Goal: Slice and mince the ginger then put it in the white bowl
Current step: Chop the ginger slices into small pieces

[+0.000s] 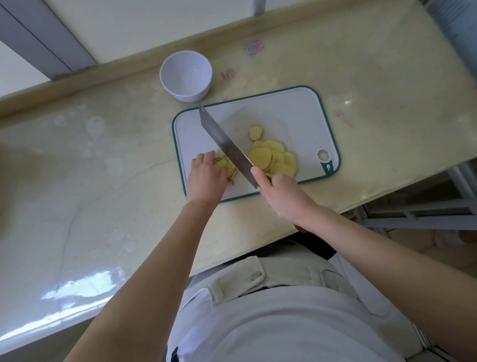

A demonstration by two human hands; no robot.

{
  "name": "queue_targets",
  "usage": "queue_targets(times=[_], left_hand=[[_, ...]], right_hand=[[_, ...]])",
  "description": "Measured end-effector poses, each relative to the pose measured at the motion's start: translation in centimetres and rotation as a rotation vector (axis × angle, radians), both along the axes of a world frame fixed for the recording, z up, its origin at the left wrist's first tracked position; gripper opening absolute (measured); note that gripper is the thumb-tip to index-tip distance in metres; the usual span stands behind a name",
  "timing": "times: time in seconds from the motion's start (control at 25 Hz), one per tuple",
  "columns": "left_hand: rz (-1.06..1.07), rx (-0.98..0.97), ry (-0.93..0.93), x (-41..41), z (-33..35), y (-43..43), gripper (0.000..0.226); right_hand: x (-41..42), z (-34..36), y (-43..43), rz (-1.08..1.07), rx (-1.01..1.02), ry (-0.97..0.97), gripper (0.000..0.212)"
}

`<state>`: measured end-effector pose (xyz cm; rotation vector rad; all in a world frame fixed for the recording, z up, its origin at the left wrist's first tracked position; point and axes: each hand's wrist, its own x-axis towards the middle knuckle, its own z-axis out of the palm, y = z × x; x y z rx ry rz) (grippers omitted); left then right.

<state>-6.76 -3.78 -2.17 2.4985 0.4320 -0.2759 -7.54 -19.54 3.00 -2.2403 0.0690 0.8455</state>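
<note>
A white cutting board (289,110) with a teal rim lies on the counter. Several yellow ginger slices (271,156) are fanned out on its right half, with one slice (255,132) apart behind them. My left hand (204,177) has its curled fingers on a small stack of ginger slices (227,166) at the board's left. My right hand (281,192) grips the handle of a long knife (224,143), index finger along the spine; the blade runs diagonally next to the stack, against my left hand's fingers. The empty white bowl (185,76) stands behind the board's left corner.
The glossy beige counter (95,173) stretches wide to the left of the board. Its front edge runs diagonally just below my hands, and a raised back ledge (64,87) meets the wall behind the bowl. A metal frame (424,216) stands off the counter's right end.
</note>
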Motion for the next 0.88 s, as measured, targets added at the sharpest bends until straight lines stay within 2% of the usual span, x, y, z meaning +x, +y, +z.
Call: queue_targets(times=[0.32, 0.48, 0.88], left_hand=[[-0.035, 0.046, -0.107, 0.0, -0.7, 0.6, 0.024], [-0.05, 0.093, -0.127, -0.2, -1.1, 0.4, 0.022], [-0.066, 0.158, -0.15, 0.0, -1.6, 0.5, 0.02]], right_hand=[[-0.6, 1.2, 0.2, 0.058, -0.083, 0.01, 0.061], [-0.6, 1.8, 0.2, 0.11, -0.059, 0.036, 0.048], [-0.2, 1.2, 0.5, 0.092, -0.052, 0.086, 0.054]])
